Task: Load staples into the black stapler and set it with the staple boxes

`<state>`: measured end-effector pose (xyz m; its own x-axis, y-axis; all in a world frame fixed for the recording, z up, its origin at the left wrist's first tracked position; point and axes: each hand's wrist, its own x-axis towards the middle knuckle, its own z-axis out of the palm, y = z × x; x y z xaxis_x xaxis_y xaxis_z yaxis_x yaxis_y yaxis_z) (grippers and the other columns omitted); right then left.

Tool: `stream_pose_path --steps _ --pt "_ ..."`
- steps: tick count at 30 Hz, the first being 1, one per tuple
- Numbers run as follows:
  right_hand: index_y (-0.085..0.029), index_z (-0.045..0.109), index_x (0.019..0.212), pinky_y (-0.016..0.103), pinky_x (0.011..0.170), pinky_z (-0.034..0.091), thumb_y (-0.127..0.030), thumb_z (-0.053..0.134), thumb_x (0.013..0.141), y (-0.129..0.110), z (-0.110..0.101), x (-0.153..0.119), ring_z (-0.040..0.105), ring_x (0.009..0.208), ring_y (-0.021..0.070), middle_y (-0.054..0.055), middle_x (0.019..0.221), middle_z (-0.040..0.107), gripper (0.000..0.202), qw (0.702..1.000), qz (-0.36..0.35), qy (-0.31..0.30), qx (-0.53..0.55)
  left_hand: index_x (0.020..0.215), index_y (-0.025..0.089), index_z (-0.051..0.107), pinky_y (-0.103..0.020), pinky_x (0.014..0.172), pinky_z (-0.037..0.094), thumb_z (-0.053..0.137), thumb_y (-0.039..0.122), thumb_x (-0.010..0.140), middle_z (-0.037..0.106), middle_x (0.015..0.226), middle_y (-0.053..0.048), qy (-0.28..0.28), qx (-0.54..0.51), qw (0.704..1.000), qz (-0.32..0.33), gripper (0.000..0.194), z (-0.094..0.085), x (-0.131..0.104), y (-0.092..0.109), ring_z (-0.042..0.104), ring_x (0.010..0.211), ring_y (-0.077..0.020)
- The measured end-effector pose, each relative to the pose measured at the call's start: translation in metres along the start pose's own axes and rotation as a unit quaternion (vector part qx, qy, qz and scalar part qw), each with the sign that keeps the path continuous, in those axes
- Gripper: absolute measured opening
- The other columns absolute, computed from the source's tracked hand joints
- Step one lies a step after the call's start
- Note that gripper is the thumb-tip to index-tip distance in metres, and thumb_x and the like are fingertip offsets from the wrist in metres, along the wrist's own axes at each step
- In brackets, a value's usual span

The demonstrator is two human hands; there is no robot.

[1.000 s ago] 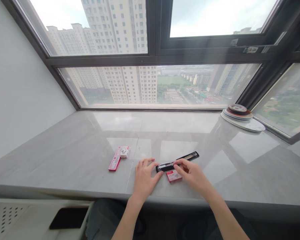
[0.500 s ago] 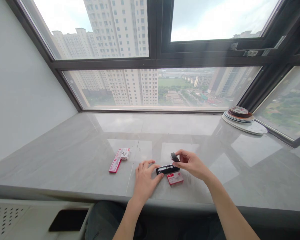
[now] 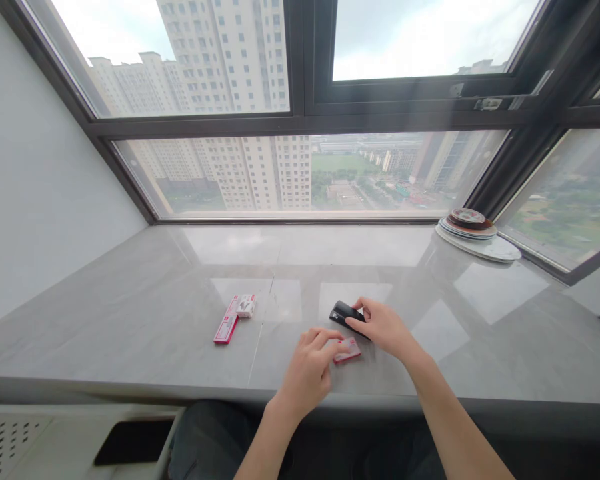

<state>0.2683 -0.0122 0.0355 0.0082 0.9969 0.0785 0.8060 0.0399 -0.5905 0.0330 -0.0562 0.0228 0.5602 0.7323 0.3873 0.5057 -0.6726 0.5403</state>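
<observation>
A black stapler point(image 3: 347, 311), its top lying down, is on the grey stone sill with its front end pointing up and left. My right hand point(image 3: 383, 327) is closed around its right part, thumb in front and fingers behind. Nearer to me lies a small red-and-white staple box point(image 3: 349, 351). My left hand point(image 3: 313, 367) is over the left side of that box, fingers bent and apart, with the fingertips at its top. Whether they press on it I cannot tell.
To the left, a flat pink-and-white box point(image 3: 226, 329) lies with a small white box point(image 3: 246, 306) at its upper end. A stack of plates point(image 3: 473, 233) stands in the back right corner by the window. A black phone-like slab point(image 3: 134, 443) lies below the sill at left.
The stapler's raised top has come down, and the stapler has turned in my right hand. My left hand has left the stapler and moved right, over the staple box.
</observation>
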Motion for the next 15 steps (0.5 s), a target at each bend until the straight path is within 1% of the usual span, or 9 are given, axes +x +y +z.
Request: stream_pose_path --steps 1,3,5,8,11,13,15 --pt "-0.024 0.064 0.09 0.026 0.056 0.028 -0.051 0.069 0.082 0.006 0.0 0.0 0.052 0.059 0.0145 -0.005 0.063 0.054 0.029 1.0 0.016 0.009 -0.006 0.124 0.034 0.065 -0.043 0.108 0.045 0.044 -0.008 0.077 0.059 0.138 0.0 -0.028 -0.012 0.999 0.019 0.066 0.001 0.002 0.004 0.052 0.126 -0.0231" --pt "-0.023 0.062 0.087 0.026 0.056 0.028 -0.057 0.07 0.08 0.016 0.0 -0.001 0.051 0.058 0.0146 -0.005 0.061 0.053 0.035 0.999 0.039 0.016 -0.004 0.133 0.036 0.06 -0.044 0.113 0.043 0.047 -0.004 0.08 0.053 0.148 0.001 -0.057 -0.022 0.998 0.024 0.068 0.002 0.004 0.007 0.048 0.133 -0.023" --pt "-0.023 0.063 0.087 0.026 0.055 0.028 -0.062 0.069 0.08 0.024 0.001 -0.006 0.049 0.056 0.0144 -0.006 0.057 0.049 0.04 0.998 0.054 0.016 0.023 0.139 0.038 0.055 -0.043 0.115 0.042 0.048 0.002 0.085 0.051 0.149 0.0 -0.062 -0.018 0.998 -0.001 0.065 0.0 0.003 0.004 0.048 0.134 -0.0228" --pt "-0.021 0.063 0.092 0.026 0.053 0.027 -0.067 0.066 0.082 0.029 0.001 -0.017 0.042 0.052 0.0131 -0.008 0.052 0.042 0.047 0.993 0.073 0.001 0.097 0.137 0.038 0.056 -0.044 0.112 0.043 0.057 0.014 0.089 0.056 0.139 -0.004 -0.047 0.004 0.997 -0.067 0.054 -0.012 -0.003 -0.009 0.05 0.132 -0.0249" --pt "-0.021 0.062 0.102 0.024 0.05 0.027 -0.07 0.064 0.083 0.024 0.004 -0.03 0.037 0.049 0.0112 -0.01 0.052 0.038 0.053 0.972 0.099 -0.05 0.209 0.127 0.036 0.061 -0.046 0.112 0.042 0.069 0.025 0.085 0.056 0.139 -0.004 -0.019 0.022 0.992 -0.119 0.043 -0.024 -0.009 -0.024 0.047 0.135 -0.0283" --pt "-0.022 0.06 0.112 0.023 0.046 0.025 -0.071 0.061 0.084 0.014 0.01 -0.037 0.034 0.045 0.0096 -0.01 0.055 0.042 0.057 0.946 0.124 -0.092 0.283 0.12 0.033 0.063 -0.047 0.11 0.043 0.073 0.03 0.084 0.058 0.137 -0.004 -0.006 0.019 0.99 -0.137 0.038 -0.029 -0.01 -0.032 0.049 0.132 -0.0287" --pt "-0.024 0.057 0.119 0.022 0.042 0.023 -0.073 0.059 0.085 -0.001 0.021 -0.043 0.031 0.041 0.008 -0.009 0.059 0.047 0.06 0.922 0.142 -0.123 0.34 0.121 0.032 0.063 -0.045 0.107 0.045 0.077 0.032 0.081 0.063 0.129 -0.004 0.004 0.008 0.988 -0.152 0.043 -0.028 -0.008 -0.036 0.054 0.125 -0.0278"
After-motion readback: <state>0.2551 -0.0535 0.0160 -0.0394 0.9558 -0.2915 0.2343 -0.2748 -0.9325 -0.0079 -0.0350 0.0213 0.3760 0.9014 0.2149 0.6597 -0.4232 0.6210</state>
